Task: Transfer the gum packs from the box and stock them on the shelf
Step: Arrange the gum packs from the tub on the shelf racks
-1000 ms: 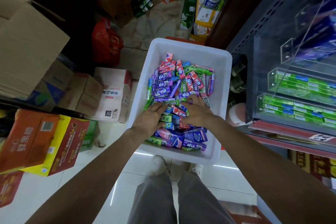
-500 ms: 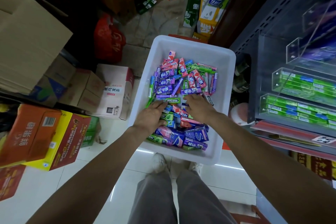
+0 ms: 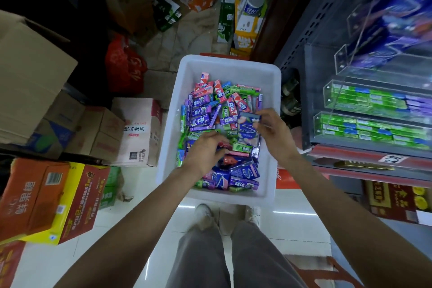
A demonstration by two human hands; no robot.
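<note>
Head view: we note the right hand (image 3: 272,134) has lifted a blue gum pack (image 3: 248,124) clear of the white box (image 3: 230,65), pinched; left hand (image 3: 205,149) still digs, fingers curled among packs. Shelf (image 3: 371,128) transfer can begin.

The scene is seen from a single head-worn wide-angle camera, aimed steeply downward and forward. The white bin (image 3: 224,65) is framed centrally, at arm's reach, with the shelf (image 3: 374,110) held close along the right edge.
</note>
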